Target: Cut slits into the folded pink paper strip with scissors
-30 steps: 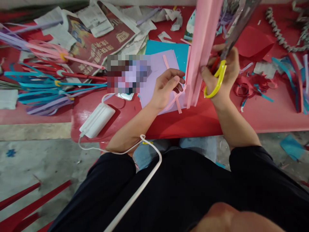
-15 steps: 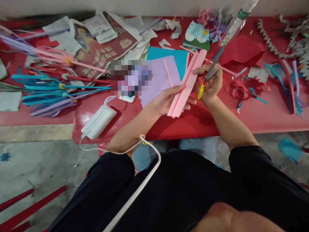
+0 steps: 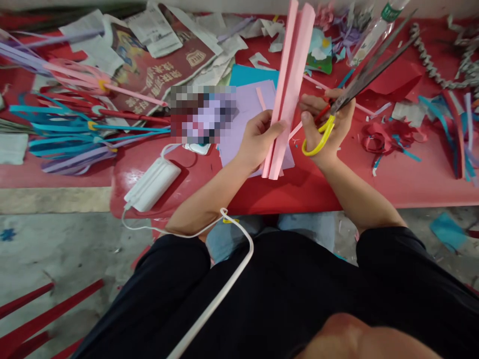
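Note:
My left hand (image 3: 257,140) grips a folded pink paper sheet (image 3: 290,80) near its lower end and holds it upright above the red table (image 3: 411,174). My right hand (image 3: 328,124) holds yellow-handled scissors (image 3: 359,82) just right of the pink paper, blades pointing up and to the right, slightly apart. A thin pink strip (image 3: 295,130) hangs between the two hands. Under the hands lie a lilac sheet (image 3: 247,107) and a blue sheet (image 3: 251,76).
Newspapers (image 3: 157,55) and bundles of blue, purple and pink paper strips (image 3: 75,134) cover the left of the table. A white power bank (image 3: 151,185) with a cable sits near the front edge. Red paper scraps (image 3: 385,139), a red sheet (image 3: 392,80) and a clear bottle (image 3: 374,35) lie on the right.
The pink folded paper has been raised from tilted and low to nearly upright. The scissors have swung up and out to the right, closer to the camera.

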### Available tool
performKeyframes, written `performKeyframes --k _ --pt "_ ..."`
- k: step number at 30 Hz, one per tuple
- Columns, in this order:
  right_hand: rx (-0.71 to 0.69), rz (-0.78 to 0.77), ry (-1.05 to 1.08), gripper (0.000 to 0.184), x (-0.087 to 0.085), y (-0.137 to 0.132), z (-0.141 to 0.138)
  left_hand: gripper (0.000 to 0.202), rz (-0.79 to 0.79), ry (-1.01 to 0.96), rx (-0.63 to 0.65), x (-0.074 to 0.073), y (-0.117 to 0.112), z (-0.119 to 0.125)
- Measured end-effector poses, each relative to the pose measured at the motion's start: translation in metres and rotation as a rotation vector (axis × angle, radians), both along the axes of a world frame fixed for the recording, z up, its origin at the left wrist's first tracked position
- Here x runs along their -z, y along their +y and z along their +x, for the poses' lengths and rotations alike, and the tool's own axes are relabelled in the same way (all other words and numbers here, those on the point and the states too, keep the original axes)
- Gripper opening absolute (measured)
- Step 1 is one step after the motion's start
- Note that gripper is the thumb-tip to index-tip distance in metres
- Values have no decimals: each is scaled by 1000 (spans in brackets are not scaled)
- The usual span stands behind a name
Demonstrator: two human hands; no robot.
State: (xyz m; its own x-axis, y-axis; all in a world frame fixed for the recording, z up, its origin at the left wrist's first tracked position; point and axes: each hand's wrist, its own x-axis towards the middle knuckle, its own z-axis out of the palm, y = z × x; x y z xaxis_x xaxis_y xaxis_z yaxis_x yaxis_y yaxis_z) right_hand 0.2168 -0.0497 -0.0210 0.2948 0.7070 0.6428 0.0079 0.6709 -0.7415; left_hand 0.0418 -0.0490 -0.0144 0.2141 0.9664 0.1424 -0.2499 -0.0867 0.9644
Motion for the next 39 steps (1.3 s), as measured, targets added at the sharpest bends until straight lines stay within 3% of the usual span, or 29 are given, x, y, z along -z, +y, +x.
performKeyframes --k 4,7,11,18,25,33,39 --pt "-160 -346 59 56 -5 -5 0 40 39 19 -36 4 0 3" --pt "-281 -471 131 64 -3 -5 4 51 32 38 -52 6 -1 4" --pt "-350 -506 198 69 -9 -5 4 57 33 30 -22 5 -2 6" --pt "-362 -555 246 68 -24 -10 0 32 -53 -114 55 -8 -10 10" --pt "-403 -629 278 69 -21 -1 11 17 -130 -209 185 -11 -7 4" --pt "-384 -683 287 74 -14 2 10 23 -84 -57 185 -6 -5 -1" --pt "-356 -684 166 77 -5 6 9 23 -59 46 150 0 -4 -1"
